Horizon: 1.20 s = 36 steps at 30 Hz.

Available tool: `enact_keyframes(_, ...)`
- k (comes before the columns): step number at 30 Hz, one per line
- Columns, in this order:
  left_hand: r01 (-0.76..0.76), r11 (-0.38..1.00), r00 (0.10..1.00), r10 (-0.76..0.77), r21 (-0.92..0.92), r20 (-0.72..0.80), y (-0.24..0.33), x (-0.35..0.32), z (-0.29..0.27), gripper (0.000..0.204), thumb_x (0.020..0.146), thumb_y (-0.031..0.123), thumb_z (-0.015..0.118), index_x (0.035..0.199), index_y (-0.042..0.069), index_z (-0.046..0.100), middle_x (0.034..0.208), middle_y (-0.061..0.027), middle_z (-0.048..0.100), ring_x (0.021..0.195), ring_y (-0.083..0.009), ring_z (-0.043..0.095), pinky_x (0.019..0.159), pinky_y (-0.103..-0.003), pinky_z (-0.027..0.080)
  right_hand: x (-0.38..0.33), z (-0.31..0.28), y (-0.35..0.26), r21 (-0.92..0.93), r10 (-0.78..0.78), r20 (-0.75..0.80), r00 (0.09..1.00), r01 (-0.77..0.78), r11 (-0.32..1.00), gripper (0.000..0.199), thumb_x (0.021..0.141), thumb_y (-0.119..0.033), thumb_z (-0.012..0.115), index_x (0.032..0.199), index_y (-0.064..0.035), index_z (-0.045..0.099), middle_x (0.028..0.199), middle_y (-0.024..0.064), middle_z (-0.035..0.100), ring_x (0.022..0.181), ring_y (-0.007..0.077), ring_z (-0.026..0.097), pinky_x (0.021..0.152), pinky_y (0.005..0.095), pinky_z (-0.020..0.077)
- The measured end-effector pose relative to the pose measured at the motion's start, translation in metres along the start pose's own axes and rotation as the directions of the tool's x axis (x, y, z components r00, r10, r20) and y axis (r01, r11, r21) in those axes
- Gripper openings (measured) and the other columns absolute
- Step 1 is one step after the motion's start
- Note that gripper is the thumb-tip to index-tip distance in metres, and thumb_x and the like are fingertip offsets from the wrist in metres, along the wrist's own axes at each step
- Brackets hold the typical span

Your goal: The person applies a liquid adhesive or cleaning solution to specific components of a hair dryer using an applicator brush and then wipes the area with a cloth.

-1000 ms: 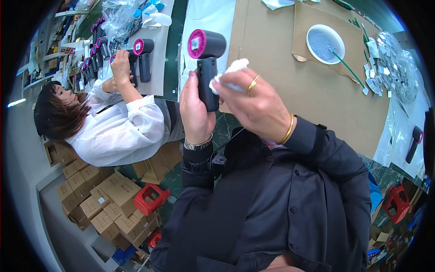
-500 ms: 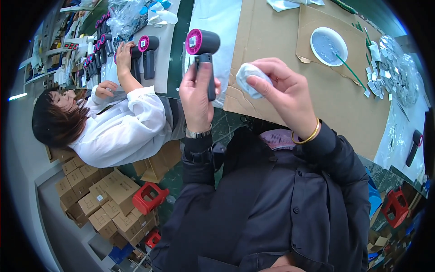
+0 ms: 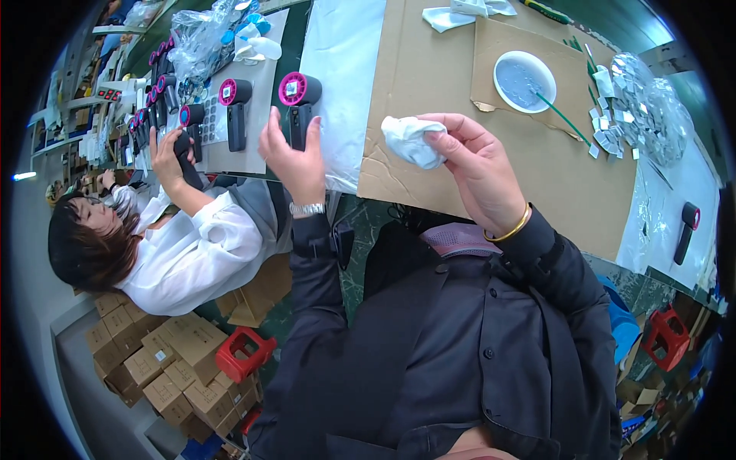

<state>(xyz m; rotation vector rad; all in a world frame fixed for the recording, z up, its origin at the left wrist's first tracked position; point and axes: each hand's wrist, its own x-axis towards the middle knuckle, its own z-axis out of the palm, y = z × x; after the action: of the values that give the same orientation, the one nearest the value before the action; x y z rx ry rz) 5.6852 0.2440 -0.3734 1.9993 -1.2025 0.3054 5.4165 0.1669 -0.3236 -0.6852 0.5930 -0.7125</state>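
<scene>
Two hands at work over the tabletop (image 3: 429,69), covered with brown cardboard. Far off to the left of the fingers: a co-worker in a white shirt (image 3: 192,253), one hand (image 3: 165,153) on a black device, beside a row of like devices with pink round heads (image 3: 165,96) and a crinkled clear plastic bag (image 3: 195,38), contents too small to tell. Below that, stacked cardboard boxes (image 3: 153,360) on the floor and a red plastic crate (image 3: 244,354), apparently with nothing in it.

Left hand (image 3: 295,157), wristwatch at the wrist, fingers wrapped on the handle of a black handheld device with a pink round head (image 3: 299,100), held upright just above the tabletop edge; another such device (image 3: 235,107) lying just left of it.

Right hand (image 3: 479,172), gold bangle at the wrist, fingers pinched shut on a crumpled white cloth (image 3: 414,142), near but apart from the held device, over the cardboard.

Up and right of those fingers: a shallow white bowl (image 3: 525,80) holding a grey-blue paste or liquid, a thin green stick (image 3: 563,119) leaning out over its rim. Further right, a heap of small shiny foil pieces (image 3: 640,107), then a black device (image 3: 685,230) lying on a white sheet.
</scene>
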Motion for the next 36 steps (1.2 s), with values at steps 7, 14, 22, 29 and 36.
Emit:
enact_keyframes(7,0.550,0.485,0.813,-0.128,-0.679,0.567,0.126,-0.031,-0.032,0.024,0.103,0.018,0.072,0.118,-0.001,0.068,0.093,-0.0017,0.071,0.090,-0.0103,0.067,0.082,-0.025,0.054,-0.010,0.008,0.003,-0.255,-0.260,0.062,0.964,0.268,0.929,0.025,0.105,-0.018,0.067,0.124,-0.0014,0.068,0.115,0.0055,0.072,0.105,0.0103,0.067,0.093,0.0264,0.0535)
enact_keyframes(14,0.732,-0.234,0.546,-0.361,-0.641,0.756,0.145,-0.028,-0.036,0.026,0.108,0.028,0.063,0.111,0.002,0.067,0.096,-0.0057,0.072,0.092,-0.0148,0.070,0.084,-0.031,0.057,-0.021,-0.001,-0.010,0.159,0.132,0.015,0.991,-0.132,0.978,0.023,0.106,-0.020,0.066,0.118,-0.0004,0.070,0.108,0.0047,0.073,0.099,0.0102,0.069,0.090,0.0263,0.0556)
enact_keyframes(22,0.729,-0.467,0.525,-0.088,-0.501,0.846,0.136,-0.038,-0.025,0.026,0.111,0.028,0.055,0.109,0.004,0.066,0.096,-0.0090,0.072,0.090,-0.0196,0.071,0.086,-0.037,0.057,-0.043,-0.007,-0.014,0.043,0.225,0.102,0.969,-0.231,0.972,0.023,0.108,-0.023,0.063,0.114,-0.0009,0.068,0.106,0.0037,0.073,0.096,0.0092,0.069,0.088,0.0263,0.0558)
enact_keyframes(29,0.639,0.226,0.744,0.058,-0.735,0.665,0.162,-0.048,-0.025,0.019,0.108,0.018,0.060,0.111,0.002,0.069,0.101,-0.0084,0.073,0.092,-0.0173,0.071,0.084,-0.034,0.057,-0.076,-0.053,-0.039,0.203,0.008,0.144,0.990,-0.038,0.978,0.022,0.110,-0.021,0.058,0.118,-0.0010,0.065,0.113,0.0050,0.072,0.101,0.0093,0.069,0.089,0.0287,0.0563)
enact_keyframes(36,-0.626,0.646,0.642,0.745,-0.437,0.180,0.186,-0.037,-0.020,0.025,0.093,0.001,0.070,0.117,-0.001,0.072,0.109,-0.0146,0.073,0.099,-0.0307,0.072,0.087,-0.038,0.058,-0.117,-0.071,-0.058,0.031,-0.178,-0.062,0.982,0.180,0.983,0.022,0.110,-0.018,0.058,0.121,0.0002,0.065,0.118,0.0066,0.072,0.107,0.0124,0.068,0.094,0.0324,0.0561)
